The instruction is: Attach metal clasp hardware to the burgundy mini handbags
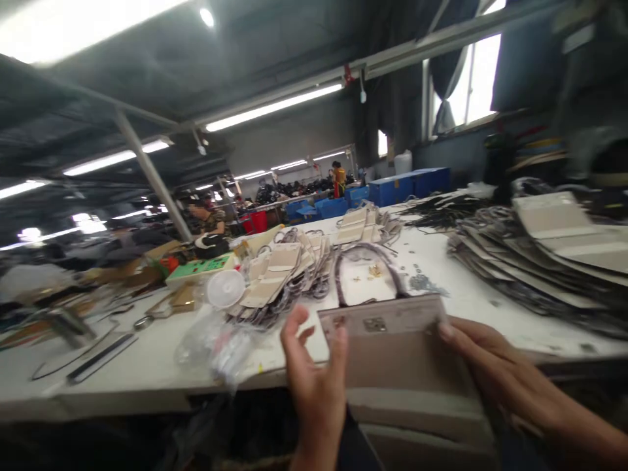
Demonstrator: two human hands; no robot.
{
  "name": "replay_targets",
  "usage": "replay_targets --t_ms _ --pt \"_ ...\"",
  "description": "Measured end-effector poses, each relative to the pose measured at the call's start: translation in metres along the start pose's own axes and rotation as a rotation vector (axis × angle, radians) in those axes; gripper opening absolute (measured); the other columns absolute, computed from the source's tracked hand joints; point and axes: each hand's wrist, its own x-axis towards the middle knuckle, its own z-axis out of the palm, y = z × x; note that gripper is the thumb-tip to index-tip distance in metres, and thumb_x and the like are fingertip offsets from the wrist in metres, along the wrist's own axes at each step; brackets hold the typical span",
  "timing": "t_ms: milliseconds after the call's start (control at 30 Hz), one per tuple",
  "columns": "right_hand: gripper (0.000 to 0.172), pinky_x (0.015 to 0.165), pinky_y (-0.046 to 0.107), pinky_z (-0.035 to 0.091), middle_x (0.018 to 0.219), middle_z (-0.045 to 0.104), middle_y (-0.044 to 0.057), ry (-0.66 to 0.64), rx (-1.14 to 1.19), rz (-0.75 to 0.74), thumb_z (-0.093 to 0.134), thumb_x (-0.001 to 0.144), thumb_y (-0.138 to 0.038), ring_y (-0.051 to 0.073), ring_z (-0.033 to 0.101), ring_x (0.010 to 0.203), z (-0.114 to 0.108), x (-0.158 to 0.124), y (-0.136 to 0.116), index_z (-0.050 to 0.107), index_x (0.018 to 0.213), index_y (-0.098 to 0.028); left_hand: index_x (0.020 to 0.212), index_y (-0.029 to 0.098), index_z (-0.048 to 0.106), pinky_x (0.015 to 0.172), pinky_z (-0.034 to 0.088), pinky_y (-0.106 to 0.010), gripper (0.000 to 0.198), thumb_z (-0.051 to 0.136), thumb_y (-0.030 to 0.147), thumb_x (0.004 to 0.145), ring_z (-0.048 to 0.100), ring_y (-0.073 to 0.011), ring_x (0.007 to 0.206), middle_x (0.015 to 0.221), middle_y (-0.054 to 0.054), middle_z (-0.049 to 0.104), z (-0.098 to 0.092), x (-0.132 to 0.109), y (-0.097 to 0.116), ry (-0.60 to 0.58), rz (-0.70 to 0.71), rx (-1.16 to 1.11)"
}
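I hold a flat tan bag panel point(392, 353) with a small metal clasp and a dark looped strap point(366, 275) at the near edge of a white worktable point(147, 366). My left hand point(314, 379) grips its left side, fingers raised and curled round the edge. My right hand point(490, 366) grips the right side, thumb on the top corner. Small gold metal parts point(375, 269) lie on the table inside the strap loop.
Fanned stacks of similar panels point(284, 275) lie behind, with a big pile point(540, 255) at right. Clear plastic bags point(216, 347), a round white lid point(224, 288) and a green box point(201, 268) sit left. Blue crates point(407, 186) and other people stand far back.
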Motion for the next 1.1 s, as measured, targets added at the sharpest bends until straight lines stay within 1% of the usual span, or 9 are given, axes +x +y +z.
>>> replay_targets --t_ms 67,167,300,500,633,733,833,1000,1100 --pt "0.058 0.077 0.041 0.065 0.094 0.078 0.012 -0.267 0.236 0.138 0.04 0.103 -0.067 0.03 0.076 0.09 -0.003 0.002 0.002 0.08 0.118 -0.028 0.143 0.029 0.053 0.112 0.046 -0.039 0.071 0.081 0.051 0.081 0.052 -0.03 0.138 0.154 -0.01 0.052 -0.008 0.018 -0.011 -0.139 -0.029 0.022" --pt "0.058 0.082 0.037 0.062 0.101 0.077 0.012 -0.571 0.678 0.321 0.047 0.103 -0.065 0.028 0.074 0.093 -0.004 0.007 0.008 0.076 0.122 -0.018 0.137 0.023 0.063 0.098 0.055 -0.035 0.067 0.082 0.052 0.079 0.063 -0.0309 0.125 0.139 -0.011 0.066 -0.014 0.032 -0.017 -0.473 -0.245 -0.045" --pt "0.053 0.073 0.027 0.057 0.1 0.076 0.01 -0.603 0.798 0.405 0.058 0.101 -0.062 0.021 0.071 0.085 -0.009 0.013 0.018 0.076 0.117 -0.015 0.124 0.019 0.072 0.086 0.059 -0.031 0.058 0.087 0.047 0.075 0.074 -0.0279 0.101 0.114 -0.009 0.078 -0.012 0.035 -0.012 -0.776 -0.45 -0.133" --pt "0.054 0.071 0.025 0.056 0.102 0.075 0.01 -0.663 0.714 0.434 0.059 0.099 -0.063 0.02 0.07 0.083 -0.032 0.03 0.026 0.074 0.116 -0.014 0.119 0.017 0.077 0.087 0.06 -0.034 0.047 0.084 0.043 0.081 0.075 -0.0282 0.095 0.106 -0.01 0.08 0.009 0.033 -0.031 -0.947 -0.496 -0.225" --pt "0.053 0.07 0.024 0.055 0.102 0.075 0.009 -0.841 0.495 0.354 0.061 0.098 -0.061 0.02 0.069 0.083 -0.057 0.06 0.025 0.076 0.114 -0.013 0.118 0.015 0.078 0.08 0.061 -0.037 0.044 0.084 0.038 0.08 0.076 -0.0289 0.086 0.103 -0.013 0.081 0.031 0.002 -0.062 -1.044 -0.704 -0.414" --pt "0.051 0.064 0.025 0.052 0.089 0.075 0.007 -0.976 0.377 0.354 0.067 0.094 -0.059 0.018 0.067 0.074 -0.063 0.085 0.035 0.079 0.107 -0.011 0.116 0.014 0.078 0.085 0.061 -0.04 0.044 0.085 0.035 0.078 0.077 -0.0301 0.087 0.104 -0.015 0.08 0.055 -0.039 -0.087 -0.994 -0.867 -0.602" --pt "0.041 0.071 0.026 0.052 0.089 0.077 0.006 -1.08 0.264 0.314 0.071 0.092 -0.051 0.019 0.067 0.077 -0.045 0.105 0.063 0.082 0.102 -0.012 0.108 0.011 0.08 0.09 0.061 -0.041 0.042 0.088 0.036 0.076 0.077 -0.0308 0.094 0.106 -0.016 0.08 0.081 -0.077 -0.112 -0.849 -0.98 -0.67" --pt "0.03 0.088 0.03 0.049 0.107 0.08 0.005 -1.145 0.017 0.219 0.067 0.092 -0.034 0.023 0.069 0.097 0.023 0.129 0.127 0.083 0.112 -0.018 0.101 0.008 0.079 0.081 0.065 -0.041 0.048 0.097 0.032 0.063 0.078 -0.033 0.091 0.095 -0.017 0.08 0.111 -0.102 -0.16 -0.421 -1.145 -0.598" --pt "0.033 0.089 0.029 0.047 0.11 0.08 0.005 -1.174 -0.071 0.247 0.067 0.09 -0.032 0.024 0.069 0.099 0.065 0.142 0.157 0.082 0.117 -0.019 0.098 0.006 0.078 0.075 0.066 -0.04 0.039 0.093 0.026 0.068 0.079 -0.0328 0.085 0.086 -0.017 0.079 0.118 -0.1 -0.181 -0.257 -1.223 -0.515"
